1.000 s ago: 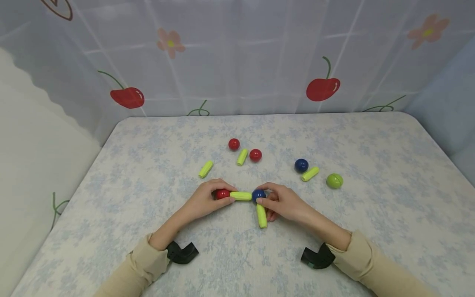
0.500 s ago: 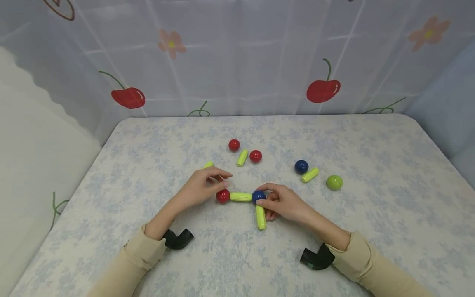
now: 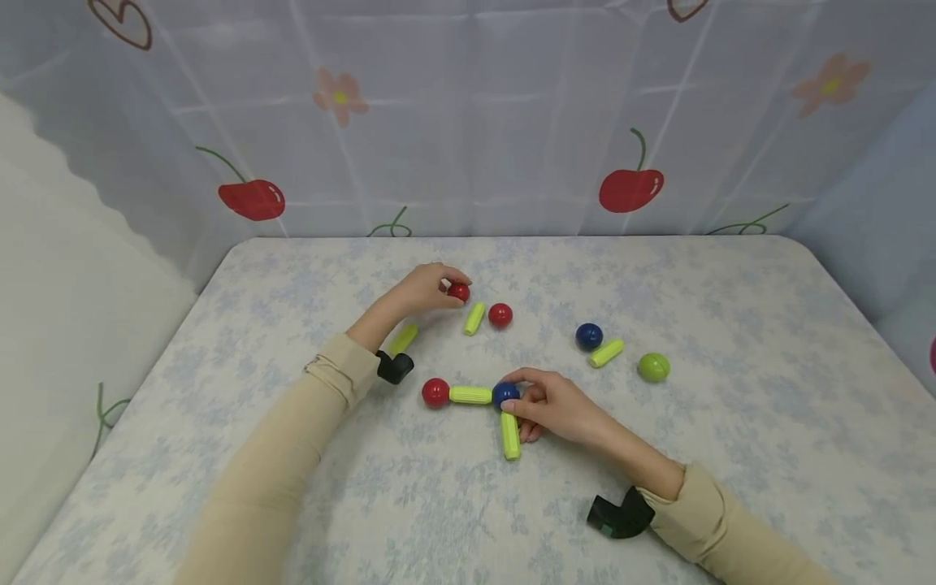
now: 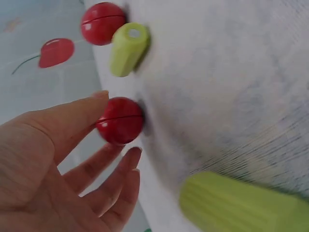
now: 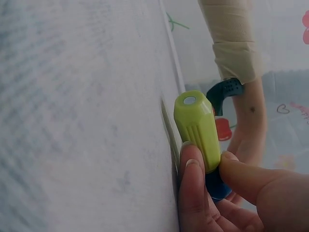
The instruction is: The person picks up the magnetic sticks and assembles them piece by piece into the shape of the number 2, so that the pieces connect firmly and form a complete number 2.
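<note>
My left hand (image 3: 431,288) reaches to the back of the table, thumb and fingers curled round a red ball (image 4: 121,121). My right hand (image 3: 559,406) pinches a blue ball (image 3: 505,396) nearer the front. Two yellow-green ribbed sticks meet at that blue ball: one stick (image 3: 470,395) runs left to another red ball (image 3: 435,393), the other stick (image 5: 198,128) points toward the front. In the right wrist view, a pale round disc shows in that stick's free end, and fingertips touch its side.
Beyond the joined pieces lie a loose yellow-green stick (image 3: 474,318) and a red ball (image 3: 500,315). Rightward are a blue ball (image 3: 588,336), a stick (image 3: 607,353) and a green ball (image 3: 654,367). Another stick (image 3: 404,340) is partly hidden by the left wrist.
My left hand has left the red ball of the joined pieces and moved up and away to the farther red ball, which it now grips. The right hand stays on the blue ball.
</note>
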`<state>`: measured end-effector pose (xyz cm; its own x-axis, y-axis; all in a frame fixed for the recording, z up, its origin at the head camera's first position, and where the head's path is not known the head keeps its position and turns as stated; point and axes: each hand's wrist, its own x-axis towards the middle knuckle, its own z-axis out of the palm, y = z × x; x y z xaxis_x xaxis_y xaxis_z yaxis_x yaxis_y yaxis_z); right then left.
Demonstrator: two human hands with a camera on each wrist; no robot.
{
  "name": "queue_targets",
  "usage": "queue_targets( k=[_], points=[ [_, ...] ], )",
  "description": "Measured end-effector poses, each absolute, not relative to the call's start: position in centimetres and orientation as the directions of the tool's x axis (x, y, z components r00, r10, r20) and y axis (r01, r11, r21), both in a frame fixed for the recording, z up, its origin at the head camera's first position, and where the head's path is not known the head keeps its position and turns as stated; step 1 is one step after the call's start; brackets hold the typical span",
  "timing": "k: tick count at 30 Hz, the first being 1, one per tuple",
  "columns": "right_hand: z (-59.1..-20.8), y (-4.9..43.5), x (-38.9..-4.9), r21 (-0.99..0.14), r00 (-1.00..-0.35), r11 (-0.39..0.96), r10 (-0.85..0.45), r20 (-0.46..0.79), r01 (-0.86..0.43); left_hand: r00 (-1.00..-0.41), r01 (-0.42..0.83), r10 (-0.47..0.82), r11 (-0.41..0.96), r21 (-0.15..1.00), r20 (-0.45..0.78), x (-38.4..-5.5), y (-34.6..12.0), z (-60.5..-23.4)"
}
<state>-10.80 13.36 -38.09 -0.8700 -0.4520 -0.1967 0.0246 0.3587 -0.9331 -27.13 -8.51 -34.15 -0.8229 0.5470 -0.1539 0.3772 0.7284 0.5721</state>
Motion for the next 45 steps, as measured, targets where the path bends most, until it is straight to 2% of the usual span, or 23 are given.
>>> queue_targets(
  k=[3,6,10,12,15,18,21,24,28,36,45],
  points=[
    [-38.1,13.3,-10.8,-0.933,-0.869,0.359,-0.454,-0.198,0.025,-0.832,0.380,0.529,0.762,0.525,-0.167,-27.1,-8.1,-34.7],
    [-38.1,13.3,-10.9,-0.933,-0.867,0.360,-0.455,-0.202,0.029,-0.854,0.385,0.508,0.762,0.521,-0.111,-26.4,-8.3,-34.7],
    [-38.2,13.3,-10.9,-0.930,-0.865,0.365,-0.456,-0.209,0.032,-0.871,0.397,0.489,0.662,0.635,0.035,-24.1,-9.3,-33.6],
    [-38.2,13.4,-10.9,-0.930,-0.865,0.366,-0.457,-0.208,0.031,-0.867,0.411,0.488,0.589,0.696,0.099,-22.0,-9.8,-32.9],
    [-38.2,13.4,-11.0,-0.932,-0.863,0.361,-0.460,-0.211,0.036,-0.860,0.399,0.494,0.489,0.775,0.130,-18.0,-10.3,-32.3],
    [-38.2,13.4,-11.1,-0.933,-0.858,0.358,-0.467,-0.213,0.037,-0.843,0.312,0.534,0.385,0.869,0.066,-13.9,-10.4,-32.9],
    [-38.2,13.5,-11.2,-0.935,-0.851,0.350,-0.475,-0.223,0.049,-0.798,0.125,0.596,0.308,0.943,-0.088,-10.4,-10.2,-34.3],
    [-38.2,13.6,-11.4,-0.938,-0.847,0.337,-0.475,-0.239,0.075,-0.742,-0.077,0.628,0.267,0.961,-0.234,-7.9,-9.6,-35.8],
    [-38.2,13.5,-11.4,-0.937,-0.847,0.326,-0.456,-0.274,0.128,-0.709,-0.225,0.634,0.211,0.951,-0.308,-6.2,-8.7,-37.2],
    [-38.0,13.3,-11.3,-0.926,-0.853,0.325,-0.410,-0.323,0.194,-0.734,-0.294,0.599,0.146,0.945,-0.321,-5.9,-7.9,-38.1],
    [-38.0,13.4,-11.3,-0.937,-0.856,0.292,-0.416,-0.306,0.192,-0.766,-0.290,0.561,0.133,0.948,-0.313,-5.8,-7.5,-38.5]
  ],
)
